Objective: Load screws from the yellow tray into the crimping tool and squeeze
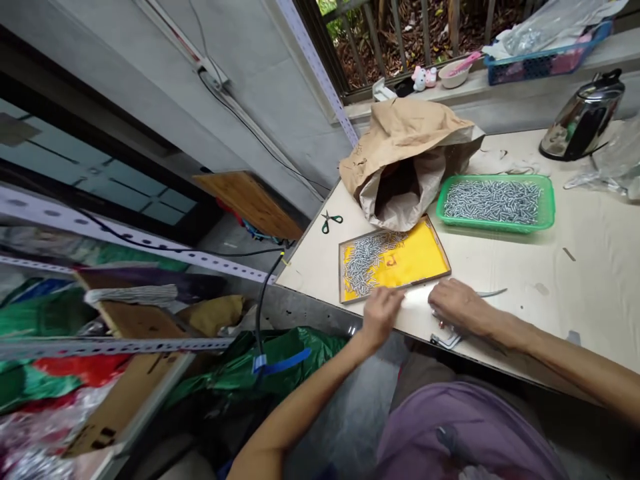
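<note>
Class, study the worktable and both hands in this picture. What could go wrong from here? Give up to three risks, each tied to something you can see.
1. The yellow tray of small metal pieces sits close to the table edge, right by the left hand; a nudge could spill them onto the cluttered floor.
2. The right hand rests over a metal clip overhanging the edge; it may drop.
3. The open scissors near the edge could be knocked off.
</note>
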A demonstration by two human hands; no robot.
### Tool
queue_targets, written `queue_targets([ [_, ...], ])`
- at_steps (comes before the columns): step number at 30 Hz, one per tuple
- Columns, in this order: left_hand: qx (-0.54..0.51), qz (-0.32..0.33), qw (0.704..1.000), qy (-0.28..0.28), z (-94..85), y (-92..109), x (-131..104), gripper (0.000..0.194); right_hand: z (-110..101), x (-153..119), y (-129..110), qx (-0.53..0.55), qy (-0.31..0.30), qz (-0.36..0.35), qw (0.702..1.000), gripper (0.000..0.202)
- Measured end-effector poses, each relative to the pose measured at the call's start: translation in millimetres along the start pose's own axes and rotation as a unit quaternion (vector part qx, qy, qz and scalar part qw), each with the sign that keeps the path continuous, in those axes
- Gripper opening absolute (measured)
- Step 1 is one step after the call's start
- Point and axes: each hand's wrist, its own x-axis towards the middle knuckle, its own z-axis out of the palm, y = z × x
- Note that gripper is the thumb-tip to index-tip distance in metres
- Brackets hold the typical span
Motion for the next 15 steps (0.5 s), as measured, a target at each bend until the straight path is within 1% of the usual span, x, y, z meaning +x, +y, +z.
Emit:
queue_targets([
  [1, 0.052, -0.058, 0.997, -0.022, -3.4, -20.6, 13.2, 0.02, -12.8, 1.6, 8.3, 0.013, 0.052, 0.028, 0.998, 0.022],
  [2, 0.091, -0.097, 0.99, -0.056, -5.7, -38.8, 25.7, 0.021, -27.5, 3.3, 18.5, 0.025, 0.097, 0.049, 0.994, 0.023],
  [3, 0.114, -0.114, 0.982, -0.1, -7.0, -54.0, 36.7, 0.022, -43.3, 4.9, 30.5, 0.027, 0.138, 0.073, 0.987, 0.023],
  [4, 0.131, -0.117, 0.974, -0.144, -7.4, -66.1, 45.9, 0.022, -59.1, 6.2, 44.3, 0.013, 0.169, 0.099, 0.981, 0.022],
  [5, 0.142, -0.112, 0.966, -0.184, -7.2, -75.0, 53.1, 0.023, -74.2, 7.2, 59.2, -0.007, 0.185, 0.125, 0.975, 0.023],
  [6, 0.152, -0.101, 0.959, -0.219, -6.6, -81.1, 58.4, 0.024, -87.8, 7.7, 74.7, -0.03, 0.195, 0.149, 0.969, 0.022],
  [8, 0.17, -0.08, 0.946, -0.263, -5.2, -87.2, 64.3, 0.025, -109.0, 7.3, 103.5, -0.079, 0.195, 0.182, 0.961, 0.023],
  [10, 0.182, -0.063, 0.938, -0.287, -4.5, -89.0, 66.4, 0.025, -120.9, 5.7, 123.4, -0.113, 0.183, 0.193, 0.957, 0.025],
  [11, 0.183, -0.054, 0.937, -0.294, -4.6, -89.4, 67.0, 0.025, -123.4, 4.7, 128.0, -0.121, 0.178, 0.192, 0.957, 0.027],
  [13, 0.179, -0.04, 0.935, -0.304, -5.5, -91.0, 68.2, 0.024, -122.1, 1.9, 125.0, -0.125, 0.175, 0.187, 0.959, 0.03],
  [15, 0.174, -0.032, 0.934, -0.311, -7.2, -93.7, 70.0, 0.023, -113.2, -3.4, 107.5, -0.112, 0.159, 0.177, 0.965, 0.031],
])
